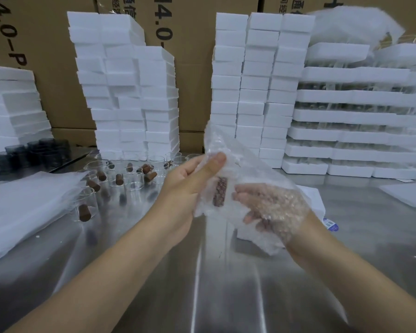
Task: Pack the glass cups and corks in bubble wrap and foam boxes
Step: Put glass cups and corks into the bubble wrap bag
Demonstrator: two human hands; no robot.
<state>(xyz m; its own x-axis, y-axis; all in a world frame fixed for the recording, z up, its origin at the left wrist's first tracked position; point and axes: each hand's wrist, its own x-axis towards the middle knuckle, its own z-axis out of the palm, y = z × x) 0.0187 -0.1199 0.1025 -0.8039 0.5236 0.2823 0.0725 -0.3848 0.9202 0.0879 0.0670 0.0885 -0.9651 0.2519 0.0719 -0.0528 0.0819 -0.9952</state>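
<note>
Both hands hold a clear bubble wrap bag (228, 150) above the steel table. My left hand (190, 186) grips the bag's left edge, thumb on top. My right hand (271, 207) is inside or behind the wrap, seen through the bubbles. A brown cork (220, 191) shows through the wrap between the hands; whether a glass cup surrounds it I cannot tell. Several clear glass cups (132, 177) with brown corks (84, 212) stand on the table to the left. A white foam box (309, 197) lies behind the bag.
Tall stacks of white foam boxes (130, 92) line the back, in front of cardboard cartons (192, 68). Foam trays with glasses (353, 131) are stacked at the right. A pile of bubble wrap sheets (27, 207) lies at the left. Dark glass cups (31, 152) stand far left.
</note>
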